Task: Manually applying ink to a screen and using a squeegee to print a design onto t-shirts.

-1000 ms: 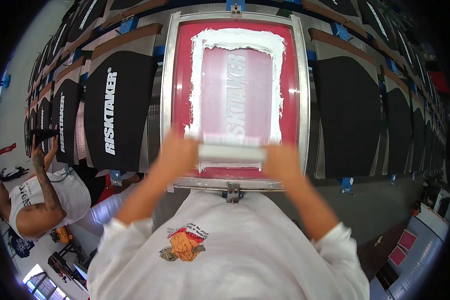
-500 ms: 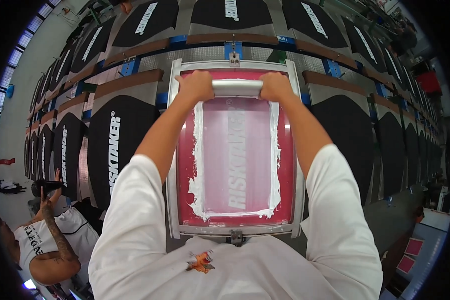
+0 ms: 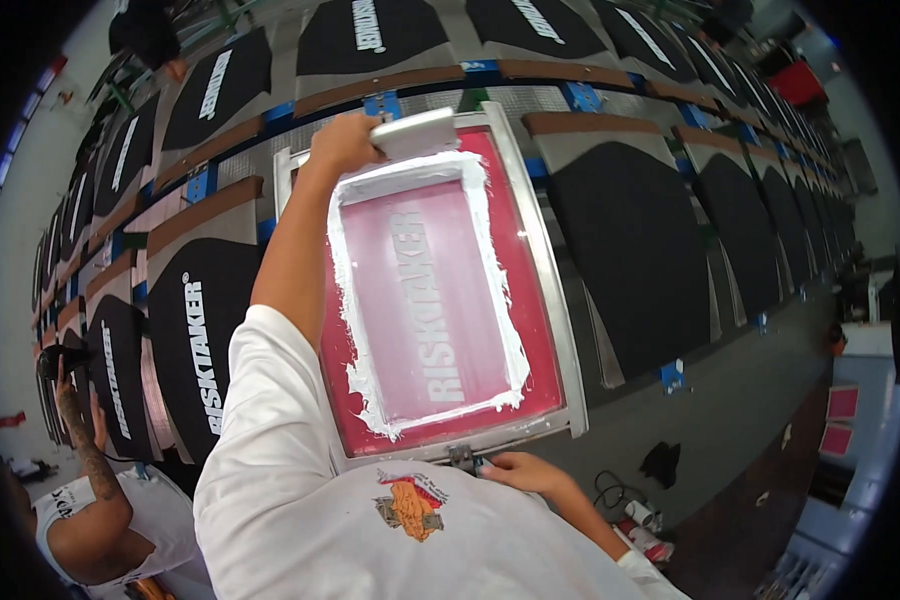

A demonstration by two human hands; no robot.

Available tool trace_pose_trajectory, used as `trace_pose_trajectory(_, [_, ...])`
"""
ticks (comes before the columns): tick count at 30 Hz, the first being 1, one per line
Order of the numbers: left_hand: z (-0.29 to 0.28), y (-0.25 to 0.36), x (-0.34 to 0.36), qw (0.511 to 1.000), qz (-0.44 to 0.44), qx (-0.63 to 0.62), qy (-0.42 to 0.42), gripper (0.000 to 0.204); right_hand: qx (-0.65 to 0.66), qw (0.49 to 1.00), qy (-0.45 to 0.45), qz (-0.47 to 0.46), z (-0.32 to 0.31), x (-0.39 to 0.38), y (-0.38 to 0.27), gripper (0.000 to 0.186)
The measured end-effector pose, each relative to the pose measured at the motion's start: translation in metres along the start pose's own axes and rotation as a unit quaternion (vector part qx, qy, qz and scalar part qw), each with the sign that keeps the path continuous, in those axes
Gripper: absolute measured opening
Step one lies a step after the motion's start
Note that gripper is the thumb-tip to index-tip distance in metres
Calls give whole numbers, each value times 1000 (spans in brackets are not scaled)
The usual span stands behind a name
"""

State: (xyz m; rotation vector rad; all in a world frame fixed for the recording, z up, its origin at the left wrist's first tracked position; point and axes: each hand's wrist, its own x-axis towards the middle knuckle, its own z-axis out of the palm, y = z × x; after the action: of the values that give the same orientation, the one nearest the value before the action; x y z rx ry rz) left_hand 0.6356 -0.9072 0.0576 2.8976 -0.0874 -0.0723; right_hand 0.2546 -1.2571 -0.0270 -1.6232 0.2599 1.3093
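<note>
Two bare hands show in my feed, and I place everything by the silver screen frame (image 3: pixel 528 240). My left hand (image 3: pixel 346 143) is at the frame's far end, toward its left corner, its fingers closed round the left end of a pale squeegee (image 3: pixel 417 134). That squeegee lies across the frame's far end, above the red mesh (image 3: pixel 525 290); I cannot tell whether its edge touches. Inside the frame, thick white ink (image 3: pixel 514 366) forms a ragged border around a pink window (image 3: pixel 470 300), where pale lettering shows. My right hand (image 3: pixel 525 474) is at the frame's near edge, fingers by a metal clamp (image 3: pixel 461 458); whether they grip it, I cannot tell. Left of the frame I see a black panel (image 3: pixel 170 330) with white lettering, and right of it a plain black panel (image 3: pixel 630 240). Beyond the frame's far end runs a row of lettered panels (image 3: pixel 400 35). Well left of the frame, a co-worker (image 3: pixel 167 525) holds up a dark device (image 3: pixel 65 357).
</note>
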Motion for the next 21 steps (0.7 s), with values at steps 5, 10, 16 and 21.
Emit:
trace_pose_trajectory(5, [36, 7, -31, 997, -8, 80, -15, 40, 6, 996, -15, -91, 36, 18, 7, 31])
trace_pose_trajectory(10, [56, 54, -132, 995, 17, 95, -24, 35, -114, 971, 136, -160, 41, 20, 16, 29])
trace_pose_trajectory(16, [132, 149, -361, 989, 65, 44, 128, 26, -181, 953, 158, -184, 40, 23, 14, 29])
trace_pose_trajectory(21, [94, 174, -378, 998, 13, 20, 53, 30, -179, 954, 142, -196, 42, 28, 19, 33])
